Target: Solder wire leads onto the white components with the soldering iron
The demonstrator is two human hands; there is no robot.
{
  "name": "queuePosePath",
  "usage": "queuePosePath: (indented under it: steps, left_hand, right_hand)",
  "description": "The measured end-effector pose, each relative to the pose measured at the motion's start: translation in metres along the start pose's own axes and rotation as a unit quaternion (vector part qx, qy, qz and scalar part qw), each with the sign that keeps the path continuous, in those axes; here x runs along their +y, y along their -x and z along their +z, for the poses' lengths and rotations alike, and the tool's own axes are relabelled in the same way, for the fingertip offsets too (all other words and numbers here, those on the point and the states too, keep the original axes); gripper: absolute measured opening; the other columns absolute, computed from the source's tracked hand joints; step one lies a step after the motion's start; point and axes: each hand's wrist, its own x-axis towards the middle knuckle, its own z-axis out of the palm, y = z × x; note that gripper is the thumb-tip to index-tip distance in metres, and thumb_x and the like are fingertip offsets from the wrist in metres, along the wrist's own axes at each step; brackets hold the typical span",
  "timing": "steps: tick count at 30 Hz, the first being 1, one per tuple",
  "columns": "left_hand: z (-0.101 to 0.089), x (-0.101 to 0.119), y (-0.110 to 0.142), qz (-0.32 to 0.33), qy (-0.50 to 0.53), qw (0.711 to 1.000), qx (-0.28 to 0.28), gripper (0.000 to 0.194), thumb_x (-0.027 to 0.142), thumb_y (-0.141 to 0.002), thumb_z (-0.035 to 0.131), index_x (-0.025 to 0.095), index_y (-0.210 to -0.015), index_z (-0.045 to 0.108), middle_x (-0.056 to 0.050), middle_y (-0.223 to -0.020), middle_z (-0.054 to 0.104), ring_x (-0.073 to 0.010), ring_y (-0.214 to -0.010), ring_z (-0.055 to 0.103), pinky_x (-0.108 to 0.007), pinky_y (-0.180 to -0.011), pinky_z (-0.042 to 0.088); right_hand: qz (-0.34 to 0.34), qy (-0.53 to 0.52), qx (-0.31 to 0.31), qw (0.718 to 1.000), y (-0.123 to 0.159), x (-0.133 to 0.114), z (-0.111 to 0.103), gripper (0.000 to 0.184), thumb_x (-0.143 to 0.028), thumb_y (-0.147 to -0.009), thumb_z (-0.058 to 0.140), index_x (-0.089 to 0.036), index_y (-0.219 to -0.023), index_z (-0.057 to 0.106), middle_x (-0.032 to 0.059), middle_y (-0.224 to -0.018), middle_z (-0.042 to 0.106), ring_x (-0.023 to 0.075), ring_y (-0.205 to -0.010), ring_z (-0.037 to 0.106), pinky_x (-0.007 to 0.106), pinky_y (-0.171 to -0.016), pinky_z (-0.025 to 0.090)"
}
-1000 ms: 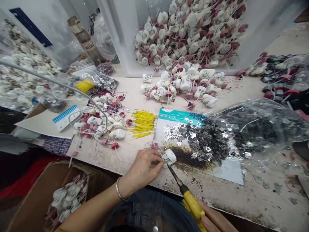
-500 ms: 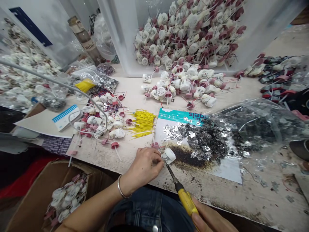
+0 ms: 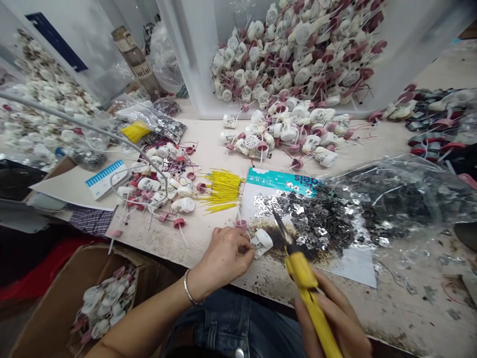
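**White part in the left hand, yellow tool in the right**

Just the head view here. The white part is a bit below the middle of the frame: matte white plastic, chunky and rounded at the right end, narrower and greyer toward the fingers, and sitting tilted. Left thumb and fingertips are pinching its left end, though exactly where they bite is hidden.

Right hand, lower right of center, is wrapped around the tool's yellow handle. The dark metal shaft points up-left, well apart from the white part, with its tip over the left side of the metal bits. Can't tell if it's touching them.

Room-wise: the table's front edge slants down to the right under the left wrist, so the white part is near the edge. A pink cap is just above the left hand, and the grimy printed sheet crowds in from the right. Pale tabletop shows left of the hand, below the yellow wires, and another strip shows above them, up to the big tub.
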Motion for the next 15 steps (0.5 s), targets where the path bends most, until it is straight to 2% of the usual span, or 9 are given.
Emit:
queuePosePath:
  steps: [2, 4, 5, 7, 9, 11, 12, 15]
  left_hand:
    - [0.000, -0.001, 0.000, 0.001, -0.003, 1.000, -0.004, 0.014, 0.014, -0.077, 0.063, 0.020, -0.068, 0.071, 0.000, -0.087, 0.073, -0.0206, -0.087, 0.066, -0.035, -0.083, 0.044]
    - [0.000, -0.003, 0.001, 0.004, -0.006, 1.000, -0.009, 0.013, 0.015, -0.079, 0.064, 0.020, -0.070, 0.071, -0.001, -0.086, 0.073, -0.0208, -0.086, 0.066, -0.036, -0.084, 0.043]
    - [0.000, -0.005, 0.003, 0.006, -0.011, 1.000, -0.005, 0.012, 0.018, -0.080, 0.065, 0.020, -0.070, 0.071, -0.001, -0.087, 0.074, -0.0215, -0.087, 0.065, -0.038, -0.084, 0.043]
    - [0.000, -0.008, 0.006, 0.023, -0.033, 0.999, 0.024, 0.007, 0.027, -0.078, 0.071, 0.020, -0.075, 0.072, -0.005, -0.096, 0.073, -0.0252, -0.093, 0.063, -0.041, -0.085, 0.043]
    - [0.001, -0.010, 0.010, 0.065, -0.058, 0.994, 0.061, 0.031, 0.038, -0.070, 0.078, 0.019, -0.094, 0.071, -0.010, -0.109, 0.070, -0.0312, -0.105, 0.057, -0.046, -0.088, 0.042]
    - [0.002, -0.008, 0.015, 0.120, -0.065, 0.989, 0.059, 0.057, 0.042, -0.068, 0.079, 0.016, -0.116, 0.062, -0.013, -0.114, 0.067, -0.0335, -0.113, 0.052, -0.049, -0.093, 0.040]
    - [0.001, -0.007, 0.017, 0.143, -0.060, 0.987, 0.044, 0.062, 0.041, -0.070, 0.077, 0.015, -0.122, 0.057, -0.013, -0.111, 0.068, -0.0321, -0.112, 0.054, -0.050, -0.096, 0.039]
    - [-0.009, -0.007, 0.026, 0.171, -0.041, 0.984, 0.025, 0.054, 0.032, -0.074, 0.069, 0.011, -0.121, 0.055, -0.010, -0.096, 0.071, -0.0242, -0.091, 0.063, -0.046, -0.097, 0.040]
  right_hand:
    - [-0.038, -0.021, -0.020, 0.999, -0.010, 0.013, 0.021, 0.016, -0.004, -0.078, 0.060, -0.020, -0.080, 0.063, 0.0052, -0.126, 0.058, 0.0179, -0.104, 0.065, 0.025, -0.077, 0.059]
    - [-0.053, -0.025, -0.003, 0.998, -0.017, 0.026, 0.040, 0.019, -0.002, -0.077, 0.060, -0.020, -0.082, 0.062, 0.0038, -0.127, 0.056, 0.0145, -0.099, 0.066, 0.024, -0.074, 0.060]
    - [-0.051, -0.022, -0.014, 0.998, -0.019, 0.030, 0.048, 0.020, -0.003, -0.077, 0.060, -0.021, -0.084, 0.063, 0.0035, -0.126, 0.056, 0.0147, -0.098, 0.066, 0.024, -0.074, 0.060]
    - [-0.047, -0.015, -0.017, 0.999, -0.021, 0.035, 0.057, 0.021, -0.002, -0.075, 0.062, -0.020, -0.084, 0.063, 0.0031, -0.121, 0.058, 0.0145, -0.098, 0.066, 0.024, -0.076, 0.059]
    - [-0.042, -0.012, -0.014, 0.999, -0.021, 0.032, 0.058, 0.019, -0.001, -0.073, 0.064, -0.019, -0.079, 0.061, 0.0030, -0.120, 0.057, 0.0138, -0.099, 0.065, 0.022, -0.077, 0.059]
    - [-0.038, -0.018, -0.012, 0.999, -0.021, 0.023, 0.053, 0.018, -0.003, -0.072, 0.068, -0.018, -0.074, 0.058, 0.0040, -0.120, 0.054, 0.0127, -0.097, 0.065, 0.021, -0.076, 0.058]
    - [-0.036, -0.027, -0.016, 0.999, -0.020, 0.019, 0.049, 0.018, -0.005, -0.073, 0.069, -0.018, -0.073, 0.056, 0.0049, -0.121, 0.053, 0.0129, -0.097, 0.064, 0.021, -0.075, 0.058]
    - [-0.022, -0.061, -0.025, 0.998, -0.020, 0.012, 0.040, 0.018, -0.005, -0.075, 0.067, -0.018, -0.072, 0.054, 0.0071, -0.124, 0.053, 0.0151, -0.101, 0.064, 0.024, -0.076, 0.058]
